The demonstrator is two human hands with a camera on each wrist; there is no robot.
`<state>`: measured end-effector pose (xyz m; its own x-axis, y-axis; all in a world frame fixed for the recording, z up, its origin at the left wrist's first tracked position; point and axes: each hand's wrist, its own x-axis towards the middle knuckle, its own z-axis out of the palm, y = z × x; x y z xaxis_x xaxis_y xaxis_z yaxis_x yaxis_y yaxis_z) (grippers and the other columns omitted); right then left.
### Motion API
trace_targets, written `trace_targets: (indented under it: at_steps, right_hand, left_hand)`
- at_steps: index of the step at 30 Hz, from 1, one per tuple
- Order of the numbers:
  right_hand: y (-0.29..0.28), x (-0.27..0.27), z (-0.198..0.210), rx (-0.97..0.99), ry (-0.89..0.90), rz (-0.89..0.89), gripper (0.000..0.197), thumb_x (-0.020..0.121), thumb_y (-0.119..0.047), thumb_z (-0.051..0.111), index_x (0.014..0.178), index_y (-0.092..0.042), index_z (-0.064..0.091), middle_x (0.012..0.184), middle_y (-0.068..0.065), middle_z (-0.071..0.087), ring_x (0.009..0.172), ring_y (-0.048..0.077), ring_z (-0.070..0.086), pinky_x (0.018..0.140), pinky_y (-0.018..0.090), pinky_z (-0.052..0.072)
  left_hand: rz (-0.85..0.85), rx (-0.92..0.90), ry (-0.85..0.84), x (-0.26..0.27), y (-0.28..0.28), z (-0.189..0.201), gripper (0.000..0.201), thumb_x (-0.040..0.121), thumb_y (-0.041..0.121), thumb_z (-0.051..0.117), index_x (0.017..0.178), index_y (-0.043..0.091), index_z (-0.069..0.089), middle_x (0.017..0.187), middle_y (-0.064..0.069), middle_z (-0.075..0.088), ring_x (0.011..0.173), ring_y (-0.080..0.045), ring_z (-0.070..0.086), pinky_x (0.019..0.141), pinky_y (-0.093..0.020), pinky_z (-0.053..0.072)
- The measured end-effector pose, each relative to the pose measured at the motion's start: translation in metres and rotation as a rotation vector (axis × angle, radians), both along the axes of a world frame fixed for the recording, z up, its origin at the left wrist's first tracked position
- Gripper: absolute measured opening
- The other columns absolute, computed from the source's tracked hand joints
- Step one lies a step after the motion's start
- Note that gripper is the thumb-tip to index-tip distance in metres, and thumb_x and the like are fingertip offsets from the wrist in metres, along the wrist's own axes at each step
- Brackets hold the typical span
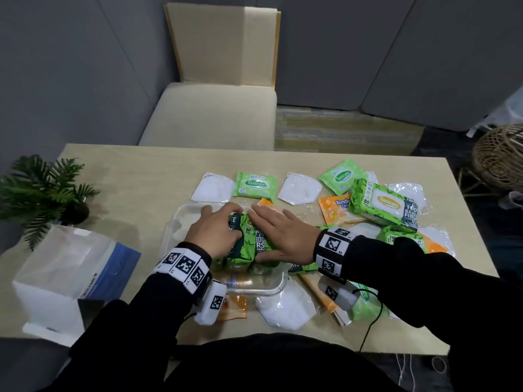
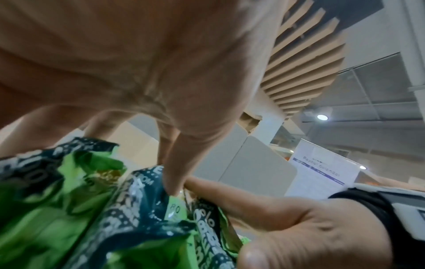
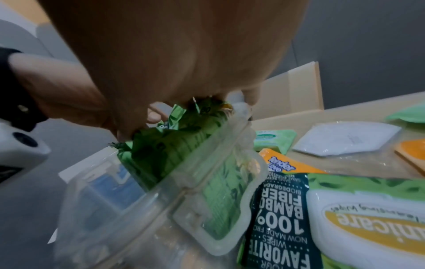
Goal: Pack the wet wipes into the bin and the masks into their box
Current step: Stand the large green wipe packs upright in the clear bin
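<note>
Both hands, left [image 1: 215, 232] fingers curled on, right [image 1: 278, 236] flat atop, seat green wipes [image 1: 249, 244] in the bin [image 1: 181, 216] mid-surface; other packs and every mask [image 1: 300, 186] lie outside, mask box [image 1: 70, 275] at left edge unfilled

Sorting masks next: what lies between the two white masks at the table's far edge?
A small green Sanicare wipes pack lies between the left mask and the right mask, in the head view.

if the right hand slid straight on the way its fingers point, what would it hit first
Probably the left hand: the right hand lies flat on the green wipes pack in the bin, fingers pointing toward it. Depth is unclear; it might pass just behind.
</note>
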<state>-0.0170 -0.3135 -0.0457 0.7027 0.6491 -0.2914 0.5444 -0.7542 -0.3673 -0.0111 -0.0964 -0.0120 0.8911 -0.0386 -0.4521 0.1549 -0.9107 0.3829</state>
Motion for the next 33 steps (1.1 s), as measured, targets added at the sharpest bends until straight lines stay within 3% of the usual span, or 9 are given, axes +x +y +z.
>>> trace_targets:
  at_steps: [4, 8, 11, 15, 17, 24, 27, 30, 33]
  right_hand:
    - [0.0, 0.001, -0.007, -0.026, 0.024, 0.028, 0.11, 0.092, -0.072, 0.052, 0.163, -0.02, -0.015, 0.171, 0.002, -0.019, 0.159, 0.018, -0.012, 0.124, 0.059, -0.006]
    - [0.002, 0.0, -0.017, -0.067, -0.025, 0.039, 0.11, 0.091, -0.075, 0.048, 0.163, -0.021, -0.016, 0.171, 0.001, -0.02, 0.158, 0.018, -0.014, 0.123, 0.067, -0.002]
    - [0.003, 0.002, -0.013, -0.047, 0.02, 0.011, 0.11, 0.089, -0.076, 0.051, 0.163, -0.024, -0.012, 0.172, -0.001, -0.016, 0.159, 0.017, -0.011, 0.123, 0.063, -0.003]
    - [-0.02, 0.008, 0.012, 0.434, 0.262, -0.336, 0.088, 0.091, -0.056, 0.069, 0.162, -0.028, 0.026, 0.168, -0.004, 0.03, 0.151, 0.012, 0.03, 0.122, 0.035, 0.026]
    - [-0.048, 0.016, 0.012, 0.555, 0.295, -0.581, 0.064, 0.093, -0.05, 0.07, 0.149, -0.031, 0.046, 0.153, -0.008, 0.051, 0.139, 0.011, 0.048, 0.113, 0.034, 0.04]
    - [-0.148, 0.012, -0.03, 0.015, 0.424, -0.91, 0.054, 0.093, -0.043, 0.071, 0.139, -0.016, 0.058, 0.142, 0.007, 0.06, 0.126, 0.025, 0.058, 0.099, 0.031, 0.044]
    - [-0.168, -0.004, -0.051, 0.017, 0.44, -1.071, 0.053, 0.091, -0.041, 0.073, 0.133, -0.01, 0.063, 0.135, 0.013, 0.065, 0.119, 0.028, 0.062, 0.096, 0.032, 0.048]
    - [-0.178, -0.018, -0.068, 0.122, 0.526, -1.18, 0.052, 0.088, -0.031, 0.076, 0.121, 0.009, 0.067, 0.122, 0.03, 0.068, 0.093, 0.032, 0.069, 0.09, 0.044, 0.057]
    - [-0.181, -0.031, -0.073, 0.274, 0.609, -1.243, 0.033, 0.088, -0.021, 0.075, 0.108, 0.006, 0.072, 0.111, 0.029, 0.072, 0.082, 0.031, 0.067, 0.078, 0.047, 0.061]
  left_hand:
    - [-0.083, 0.078, 0.016, -0.003, -0.009, -0.006, 0.062, 0.087, 0.026, 0.071, 0.135, 0.05, 0.04, 0.133, -0.005, 0.041, 0.104, -0.035, 0.065, 0.091, -0.039, 0.053]
    - [-0.081, 0.119, 0.02, -0.002, -0.01, -0.009, 0.064, 0.085, 0.029, 0.075, 0.133, 0.05, 0.038, 0.136, -0.006, 0.04, 0.106, -0.036, 0.065, 0.094, -0.043, 0.054]
    - [-0.093, 0.109, 0.025, 0.0, -0.009, -0.007, 0.064, 0.085, 0.03, 0.074, 0.134, 0.049, 0.039, 0.136, -0.005, 0.04, 0.108, -0.035, 0.064, 0.094, -0.042, 0.054]
    - [-0.105, 0.057, 0.018, 0.0, -0.007, 0.008, 0.057, 0.093, 0.038, 0.059, 0.145, 0.05, 0.036, 0.149, -0.007, 0.038, 0.123, -0.035, 0.057, 0.102, -0.045, 0.05]
    - [-0.13, 0.039, -0.064, -0.001, -0.015, 0.021, 0.054, 0.097, 0.037, 0.052, 0.148, 0.047, 0.037, 0.158, -0.006, 0.033, 0.135, -0.035, 0.047, 0.106, -0.048, 0.046]
    - [-0.429, -0.084, -0.313, -0.005, -0.105, 0.05, 0.054, 0.094, 0.038, 0.061, 0.145, 0.03, 0.048, 0.151, 0.0, 0.042, 0.135, -0.027, 0.043, 0.107, -0.044, 0.044]
    - [-0.563, 0.017, -0.206, -0.003, -0.156, 0.026, 0.063, 0.09, 0.037, 0.063, 0.149, 0.024, 0.042, 0.149, -0.005, 0.044, 0.132, -0.032, 0.046, 0.103, -0.048, 0.047]
    - [-0.541, 0.067, 0.056, 0.0, -0.202, -0.008, 0.07, 0.089, 0.034, 0.063, 0.151, 0.018, 0.035, 0.148, -0.011, 0.041, 0.133, -0.037, 0.045, 0.105, -0.053, 0.046]
    - [-0.511, 0.179, 0.169, -0.002, -0.233, -0.043, 0.078, 0.086, 0.037, 0.07, 0.15, 0.013, 0.031, 0.147, -0.013, 0.038, 0.137, -0.038, 0.04, 0.107, -0.055, 0.042]
